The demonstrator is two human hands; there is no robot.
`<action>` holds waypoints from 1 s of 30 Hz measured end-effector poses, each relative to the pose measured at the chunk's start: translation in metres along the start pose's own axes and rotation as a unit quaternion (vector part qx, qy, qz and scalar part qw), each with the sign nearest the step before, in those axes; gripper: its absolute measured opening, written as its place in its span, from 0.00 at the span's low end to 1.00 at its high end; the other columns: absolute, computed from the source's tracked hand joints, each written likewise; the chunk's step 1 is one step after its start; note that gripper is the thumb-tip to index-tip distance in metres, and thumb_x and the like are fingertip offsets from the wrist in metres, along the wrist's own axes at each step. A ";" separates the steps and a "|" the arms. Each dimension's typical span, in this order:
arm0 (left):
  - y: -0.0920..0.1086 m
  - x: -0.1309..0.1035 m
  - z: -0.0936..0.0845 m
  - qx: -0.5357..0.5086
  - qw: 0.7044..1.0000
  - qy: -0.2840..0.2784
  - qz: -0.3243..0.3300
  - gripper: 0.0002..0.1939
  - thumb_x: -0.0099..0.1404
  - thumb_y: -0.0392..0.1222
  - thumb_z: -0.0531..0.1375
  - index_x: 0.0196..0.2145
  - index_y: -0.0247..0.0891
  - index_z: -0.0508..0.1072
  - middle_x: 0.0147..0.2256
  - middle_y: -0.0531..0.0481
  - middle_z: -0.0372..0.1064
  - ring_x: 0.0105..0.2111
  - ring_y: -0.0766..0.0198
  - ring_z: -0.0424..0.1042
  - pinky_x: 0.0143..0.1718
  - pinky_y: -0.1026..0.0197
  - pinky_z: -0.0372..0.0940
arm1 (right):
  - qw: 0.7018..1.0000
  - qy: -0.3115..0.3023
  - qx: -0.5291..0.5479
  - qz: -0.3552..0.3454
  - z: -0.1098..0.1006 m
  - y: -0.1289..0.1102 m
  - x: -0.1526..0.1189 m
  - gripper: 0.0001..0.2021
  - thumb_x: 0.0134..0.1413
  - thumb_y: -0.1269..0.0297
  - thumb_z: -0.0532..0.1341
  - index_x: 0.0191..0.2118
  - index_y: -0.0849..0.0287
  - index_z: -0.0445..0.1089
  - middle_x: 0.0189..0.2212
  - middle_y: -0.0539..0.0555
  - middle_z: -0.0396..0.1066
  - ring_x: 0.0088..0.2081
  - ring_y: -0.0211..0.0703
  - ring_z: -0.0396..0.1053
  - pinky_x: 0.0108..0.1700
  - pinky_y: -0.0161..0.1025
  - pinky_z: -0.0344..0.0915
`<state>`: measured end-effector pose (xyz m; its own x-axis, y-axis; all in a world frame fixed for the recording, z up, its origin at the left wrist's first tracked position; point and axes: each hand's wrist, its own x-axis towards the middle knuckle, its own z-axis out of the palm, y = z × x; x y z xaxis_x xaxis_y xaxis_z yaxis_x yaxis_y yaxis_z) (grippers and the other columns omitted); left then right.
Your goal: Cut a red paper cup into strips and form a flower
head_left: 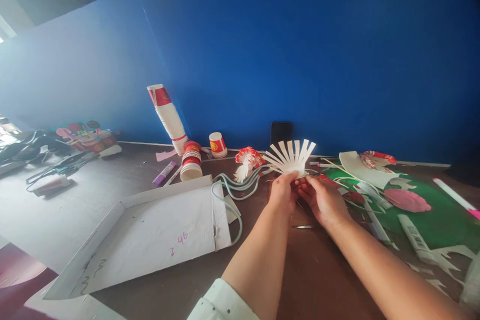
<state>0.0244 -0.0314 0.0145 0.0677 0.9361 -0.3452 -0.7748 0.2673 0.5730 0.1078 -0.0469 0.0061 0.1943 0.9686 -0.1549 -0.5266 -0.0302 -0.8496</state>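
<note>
A white paper cup cut into strips fans out above my two hands. My left hand is closed on its lower edge, with the thumb on the white base. My right hand pinches the right side of the same base, fingers curled underneath. The strips point up and away from me. Just left of it lies a red-and-white paper flower with a similar white cut piece below. Under my hands on the table is a small metal blade-like piece, partly hidden.
A white cardboard box lid lies left, a pale cable beside it. Stacked paper cups lean near the blue partition. On the right are a green sheet, a pink oval, a glue tube, a marker and paper scraps.
</note>
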 end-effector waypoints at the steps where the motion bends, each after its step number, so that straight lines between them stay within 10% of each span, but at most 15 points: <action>1: 0.000 0.001 -0.001 0.006 1.000 -0.016 0.005 0.09 0.46 0.35 0.67 0.26 0.31 0.71 0.22 0.50 0.66 0.19 0.69 0.64 0.20 0.67 0.58 | 1.000 -0.001 -0.007 0.001 0.001 0.000 -0.001 0.04 0.40 0.67 0.68 0.26 0.59 0.73 0.23 0.50 0.74 0.23 0.34 0.70 0.24 0.29 0.70; 30: -0.017 0.010 -0.006 0.126 0.985 -0.029 0.113 0.12 0.45 0.44 0.68 0.23 0.35 0.71 0.20 0.54 0.64 0.22 0.68 0.62 0.28 0.63 0.59 | 0.999 0.048 0.012 0.021 0.001 0.006 0.003 0.08 0.35 0.72 0.67 0.19 0.57 0.66 0.16 0.45 0.67 0.19 0.32 0.65 0.21 0.29 0.68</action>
<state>0.0346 -0.0283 -0.0034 -0.0477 0.9877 -0.1486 -0.5946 0.0915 0.7988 0.1041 -0.0440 0.0013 0.2505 0.9382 -0.2389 -0.5556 -0.0628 -0.8291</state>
